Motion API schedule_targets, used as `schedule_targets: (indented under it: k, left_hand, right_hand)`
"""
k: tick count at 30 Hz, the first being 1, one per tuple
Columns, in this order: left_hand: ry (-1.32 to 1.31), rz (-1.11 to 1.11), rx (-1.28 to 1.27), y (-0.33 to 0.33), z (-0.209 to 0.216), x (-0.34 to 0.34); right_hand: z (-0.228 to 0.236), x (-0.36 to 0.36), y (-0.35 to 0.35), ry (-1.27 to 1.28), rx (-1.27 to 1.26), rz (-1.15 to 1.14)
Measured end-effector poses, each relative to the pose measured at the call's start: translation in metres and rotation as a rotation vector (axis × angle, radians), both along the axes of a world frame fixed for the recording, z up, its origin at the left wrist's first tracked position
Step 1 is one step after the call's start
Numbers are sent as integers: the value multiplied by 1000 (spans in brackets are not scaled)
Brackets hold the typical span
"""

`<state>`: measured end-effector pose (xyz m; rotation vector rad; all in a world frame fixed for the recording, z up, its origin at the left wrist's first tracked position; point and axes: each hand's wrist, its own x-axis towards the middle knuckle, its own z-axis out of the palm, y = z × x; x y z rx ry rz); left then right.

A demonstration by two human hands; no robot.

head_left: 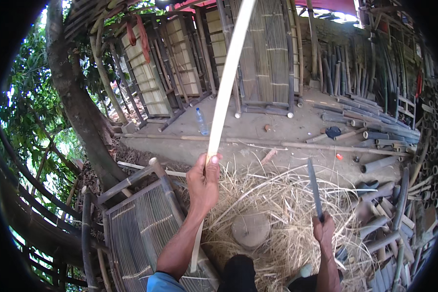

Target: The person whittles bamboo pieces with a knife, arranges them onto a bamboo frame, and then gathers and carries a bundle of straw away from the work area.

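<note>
My left hand (204,182) is closed round a long pale bamboo strip (227,80). The strip rises past the top of the view, and its lower end shows below my wrist, beside my forearm. In my right hand (323,228) is a long-bladed knife (315,187), its dark blade pointing up and away from me. The blade is well apart from the strip. Between my hands, a round wooden block (251,230) sits among a heap of pale bamboo shavings (287,209). My knees show at the lower edge.
A slatted bamboo bench (143,224) stands at my left, near a tree trunk (80,97). A bamboo pole (277,144) lies across the ground, with a plastic bottle (202,121) beyond it. Bamboo frames (267,58) lean at the back. Cut bamboo poles (374,121) are piled on the right.
</note>
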<state>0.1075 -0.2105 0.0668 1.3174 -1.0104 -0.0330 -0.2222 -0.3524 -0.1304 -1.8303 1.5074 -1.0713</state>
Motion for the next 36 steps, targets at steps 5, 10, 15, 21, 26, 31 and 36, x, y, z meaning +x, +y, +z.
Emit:
schedule_targets:
  k: [5, 10, 15, 21, 26, 31, 36]
  left_hand:
    - [167, -160, 191, 54, -38, -35]
    - [206, -192, 380, 92, -97, -67]
    - [268, -248, 463, 114, -132, -101]
    - [268, -263, 508, 138, -135, -112]
    - [220, -232, 557, 148, -154, -103]
    - [290, -210, 623, 181, -154, -103]
    - [323, -234, 729, 263, -154, -114]
  right_hand:
    - [70, 15, 21, -248, -40, 73]
    - [122, 52, 53, 79, -209, 180]
    - [103, 78, 92, 427, -412, 435]
    - [99, 70, 113, 556, -428, 580]
    - [81, 70, 131, 614, -400, 682]
    - [83, 79, 81, 629, -369, 553]
    - [71, 31, -57, 704, -241, 260]
